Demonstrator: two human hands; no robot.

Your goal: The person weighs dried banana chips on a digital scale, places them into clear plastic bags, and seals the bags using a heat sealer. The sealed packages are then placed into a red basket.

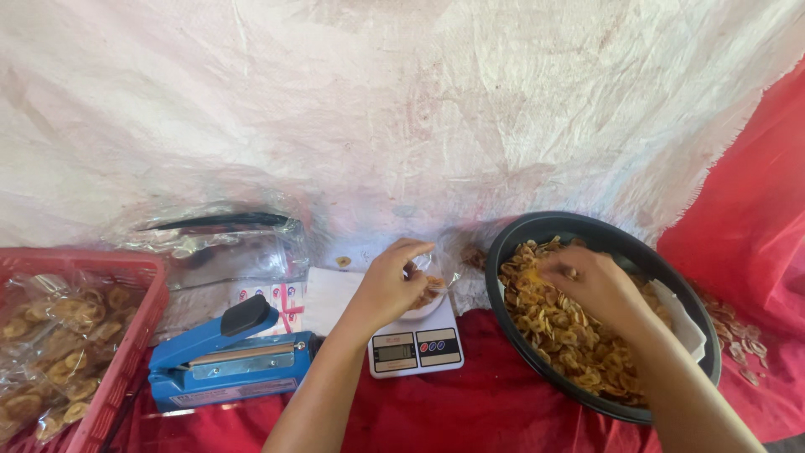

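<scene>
Chips point(579, 335), thin and likely brittle, fill the dark bowl point(704, 285) at lower right; the right hand point(591, 285) pinches some lightly. The left hand point(392, 281) holds a clear bag point(432, 277) on the scale point(415, 348) at centre.

Colours, placed relative to the left grip point(394, 281). Beneath it: white scale point(415, 346) with a grey display and red and blue buttons. Held in it: clear bag point(432, 273) of golden chips. To its right: black bowl point(599, 315) of pale yellow-brown chips point(570, 331), with a white liner at the rim. To its left: blue sealer point(226, 361) with a black handle; farther left, red basket point(126, 335) of clear packets. Under all: red cloth point(486, 403). Behind: white sheet point(377, 109), faintly pink-stained.
</scene>
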